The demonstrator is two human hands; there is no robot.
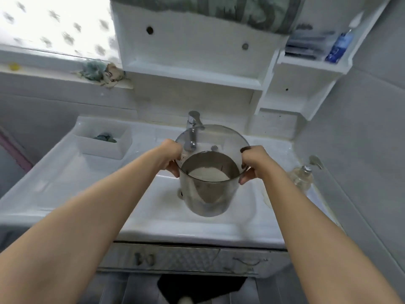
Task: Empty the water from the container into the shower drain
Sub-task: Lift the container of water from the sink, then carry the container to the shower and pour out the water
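Note:
A clear, smoke-tinted round container point(209, 189) hangs upright over the white sink basin point(157, 200), with water in its lower part. My left hand point(172, 157) grips its rim on the left side. My right hand point(252, 163) grips the rim on the right side, thumb over the edge. The chrome faucet point(192, 130) stands just behind the container and shows through its far wall. No shower drain is in view.
A white tray point(103, 142) holding a dark cloth sits on the counter at the left. A glass soap dispenser point(303, 175) stands at the right. White shelves point(192, 71) with a blue bottle point(338, 47) hang above. A window ledge runs along the left.

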